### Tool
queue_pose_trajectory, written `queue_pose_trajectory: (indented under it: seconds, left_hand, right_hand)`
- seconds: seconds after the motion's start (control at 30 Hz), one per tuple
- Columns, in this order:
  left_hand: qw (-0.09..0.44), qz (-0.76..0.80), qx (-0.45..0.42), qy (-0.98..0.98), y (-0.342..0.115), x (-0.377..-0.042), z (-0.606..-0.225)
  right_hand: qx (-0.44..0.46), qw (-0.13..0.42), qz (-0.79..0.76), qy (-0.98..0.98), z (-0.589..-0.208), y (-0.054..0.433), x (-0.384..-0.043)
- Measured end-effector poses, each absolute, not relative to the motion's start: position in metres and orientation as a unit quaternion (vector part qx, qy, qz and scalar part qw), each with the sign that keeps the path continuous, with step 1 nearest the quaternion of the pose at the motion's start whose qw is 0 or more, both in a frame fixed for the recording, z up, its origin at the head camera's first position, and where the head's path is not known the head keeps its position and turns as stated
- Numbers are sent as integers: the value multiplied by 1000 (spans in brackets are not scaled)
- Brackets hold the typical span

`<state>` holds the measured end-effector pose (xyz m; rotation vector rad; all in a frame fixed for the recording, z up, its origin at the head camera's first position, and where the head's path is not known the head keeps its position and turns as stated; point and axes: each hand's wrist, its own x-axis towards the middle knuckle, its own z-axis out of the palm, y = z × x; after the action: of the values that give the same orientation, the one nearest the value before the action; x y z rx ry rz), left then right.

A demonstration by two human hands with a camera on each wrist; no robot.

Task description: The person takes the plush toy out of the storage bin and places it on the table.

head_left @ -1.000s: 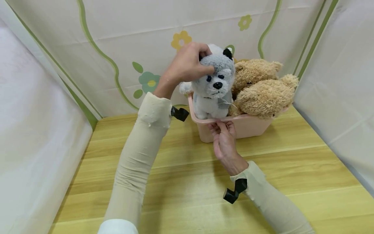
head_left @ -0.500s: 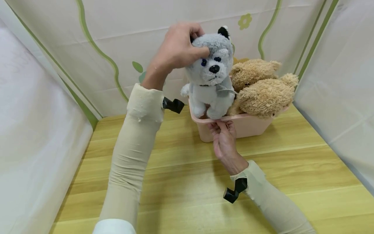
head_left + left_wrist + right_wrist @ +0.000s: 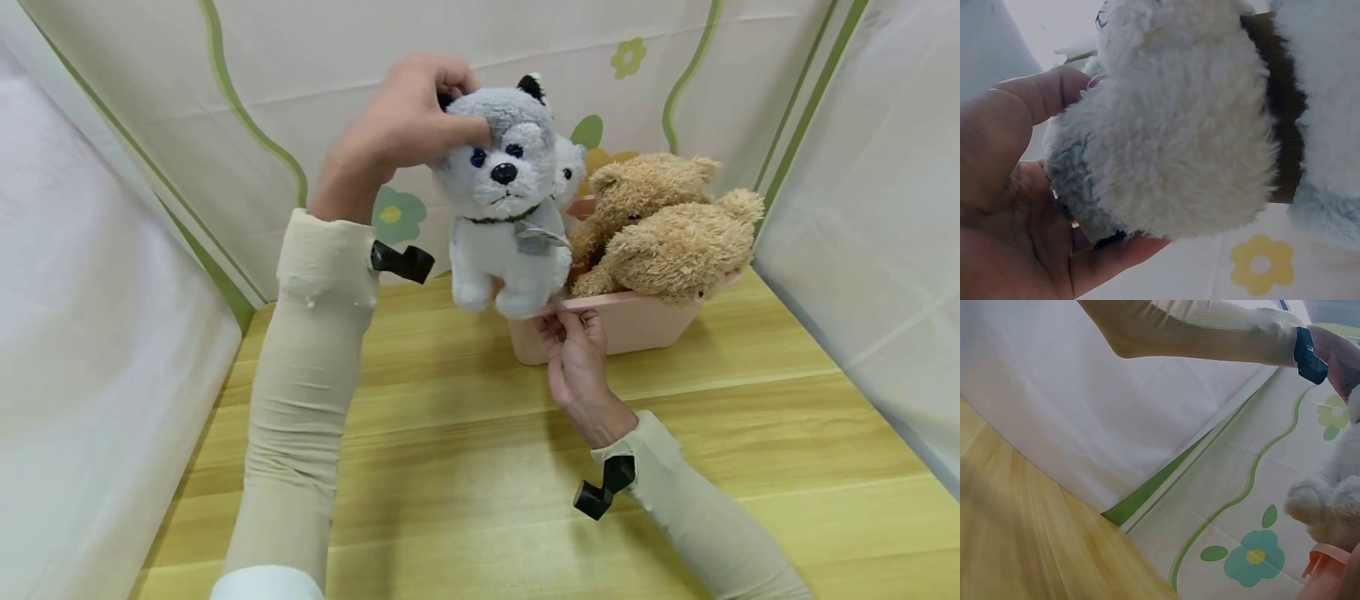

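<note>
My left hand (image 3: pixel 408 117) grips a grey and white plush husky (image 3: pixel 510 229) by its head, thumb on the forehead. The husky hangs upright at the left end of a pink plastic bin (image 3: pixel 637 325), its paws overlapping the rim in the head view. In the left wrist view its furry head (image 3: pixel 1179 137) fills the middle, between thumb and fingers. My right hand (image 3: pixel 577 354) pinches the bin's front rim. Two shaggy tan teddy bears (image 3: pixel 678 254) lie in the bin. Another white plush toy (image 3: pixel 567 171) shows behind the husky, mostly hidden by it.
The bin stands on a wood-grain table (image 3: pixel 450 467) near its back edge. A white curtain (image 3: pixel 300 75) with flowers and green vines hangs behind, and plain white sheets hang at both sides.
My left hand has lifted the husky up out of the bin and carried it leftward, uncovering the white plush behind it. My right hand has stayed at the rim.
</note>
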<state>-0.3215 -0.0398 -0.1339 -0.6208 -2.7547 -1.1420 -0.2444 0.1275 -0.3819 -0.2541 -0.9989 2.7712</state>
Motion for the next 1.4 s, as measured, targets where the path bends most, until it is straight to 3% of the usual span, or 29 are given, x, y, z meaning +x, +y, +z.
queue_pose_trajectory:
  seconds: [0.37, 0.97, 1.4]
  left_hand:
    - [20, -359, -185, -914, -87, -325, -128]
    - [1, -464, -143, -874, -168, -334, -134]
    - [-4, -384, -87, -919, -205, -345, -160]
  right_hand:
    - [-102, 92, 935, -326, -380, 129, -245]
    - [-110, 89, 935, -324, -379, 130, -243]
    - [-107, 89, 932, -334, -380, 131, -242]
